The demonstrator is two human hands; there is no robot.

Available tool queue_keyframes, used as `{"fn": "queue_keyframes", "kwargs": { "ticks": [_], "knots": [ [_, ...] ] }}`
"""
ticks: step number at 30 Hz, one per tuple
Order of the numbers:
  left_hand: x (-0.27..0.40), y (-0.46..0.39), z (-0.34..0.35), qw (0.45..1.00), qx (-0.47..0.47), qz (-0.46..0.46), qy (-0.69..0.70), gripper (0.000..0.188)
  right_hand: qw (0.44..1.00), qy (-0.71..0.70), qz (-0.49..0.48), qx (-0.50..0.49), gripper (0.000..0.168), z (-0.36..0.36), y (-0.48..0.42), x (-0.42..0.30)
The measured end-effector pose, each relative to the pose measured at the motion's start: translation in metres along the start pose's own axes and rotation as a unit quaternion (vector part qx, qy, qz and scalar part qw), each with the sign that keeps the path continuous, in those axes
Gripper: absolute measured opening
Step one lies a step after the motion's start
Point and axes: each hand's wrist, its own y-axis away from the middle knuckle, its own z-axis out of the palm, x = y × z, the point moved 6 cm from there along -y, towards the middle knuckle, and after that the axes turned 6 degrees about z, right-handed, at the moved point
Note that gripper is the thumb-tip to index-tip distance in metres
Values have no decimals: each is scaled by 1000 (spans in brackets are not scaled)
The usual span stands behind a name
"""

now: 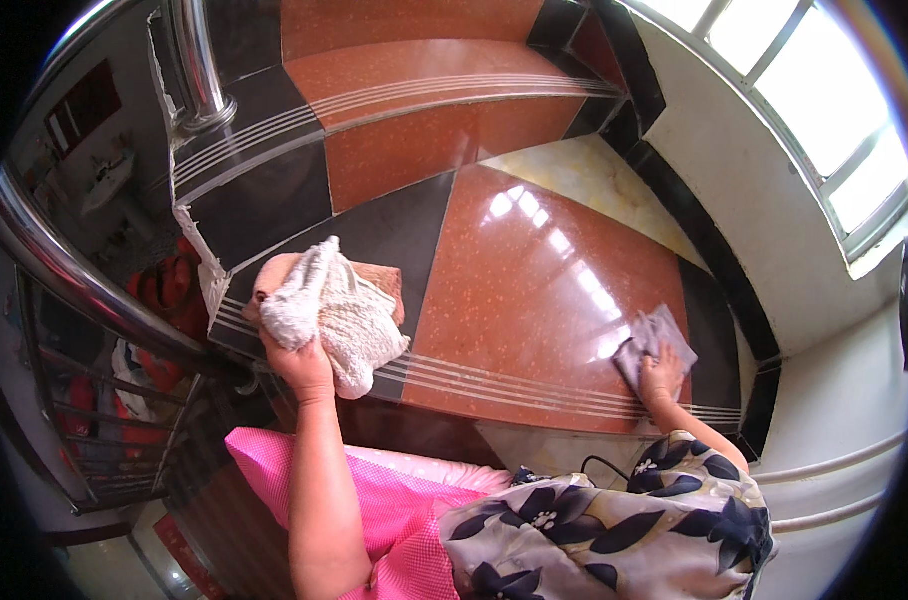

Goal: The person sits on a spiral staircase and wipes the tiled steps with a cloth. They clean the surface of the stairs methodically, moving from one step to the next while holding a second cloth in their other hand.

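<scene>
My left hand (300, 365) grips a white terry cloth (360, 322), which lies over a folded peach-coloured cloth (382, 281) at the left end of the stair tread, on black tile. My right hand (662, 375) presses with spread fingers on a grey-purple cloth (637, 349), flat against the tread near its right end. Between the hands lies the glossy red-brown stone tread (514, 300), with light strips along its front edge and window light reflected in it. How far the left fingers wrap into the white cloth is hidden.
Higher steps (454, 142) rise ahead. A shiny metal handrail (108, 277) and a post (198, 67) stand at the left, beside a drop to a lower room. On the right are a white wall (731, 180), a bright window (821, 97) and pipes (829, 469).
</scene>
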Motion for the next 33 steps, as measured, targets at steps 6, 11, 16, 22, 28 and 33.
{"fn": "queue_keyframes", "kwargs": {
  "ticks": [6,11,16,22,28,33],
  "knots": [
    [-2,-3,2,996,8,-23,87,45,959,-51,-270,-60,72,-55,84,-167],
    [3,-4,-3,995,-7,-24,99,49,873,-107,-471,-59,71,-71,130,-318],
    [11,-2,4,998,-45,-12,39,63,770,-164,-616,-25,70,-97,166,-404],
    [8,0,-7,996,-84,0,-26,68,750,-188,-634,-7,63,-91,114,-438],
    [7,3,-5,994,-95,29,-45,65,879,-132,-457,-35,63,-57,-44,-382],
    [3,4,-8,994,-82,39,-58,63,965,-74,-246,-54,67,-31,-136,-285]
  ]
}}
